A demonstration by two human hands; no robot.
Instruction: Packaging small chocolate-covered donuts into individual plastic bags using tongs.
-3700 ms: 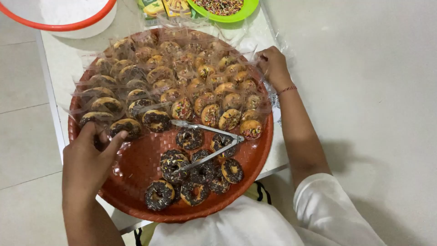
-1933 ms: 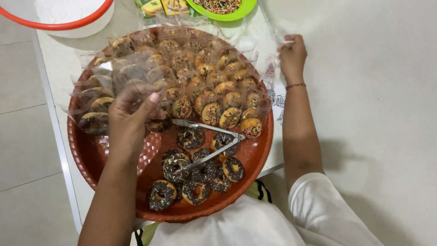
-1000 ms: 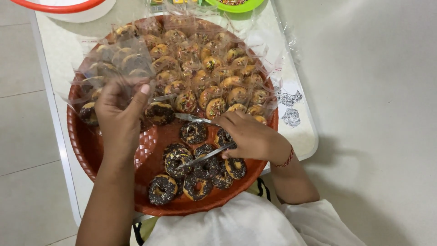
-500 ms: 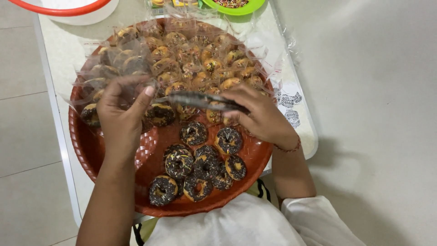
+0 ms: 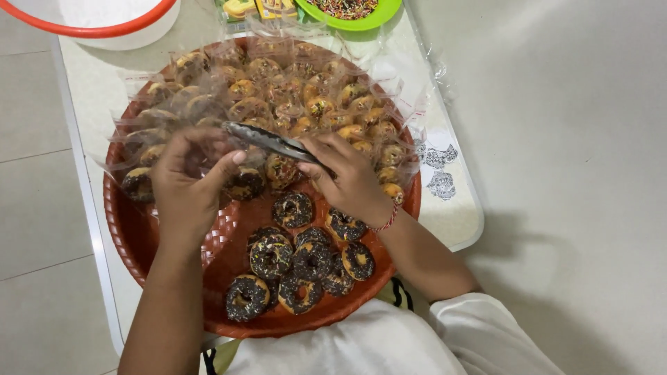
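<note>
- A white table [image 5: 451,208] carried a round red tray [image 5: 125,222], with a white tub rimmed in red [image 5: 90,31] and a green bowl of sprinkles [image 5: 347,10] at its far edge.
- The far half of the tray was filled with bagged doughnuts [image 5: 306,97] in clear wrappers, packed close together; that part of the packing looked done.
- Near the person lay the bare doughnuts [image 5: 299,264], roughly ten, chocolate-topped with sprinkles, touching one another; these looked left to be bagged, so the work seemed well past halfway.
- The left hand [image 5: 187,180] was closed around a clear bag [image 5: 208,132], pinching it at the edge of the bagged rows.
- The right hand [image 5: 347,177] gripped metal tongs [image 5: 267,141], their tips pointed toward the bag; whether a doughnut sat between them could not be told.
- A red thread [image 5: 388,221] circled the right wrist.
</note>
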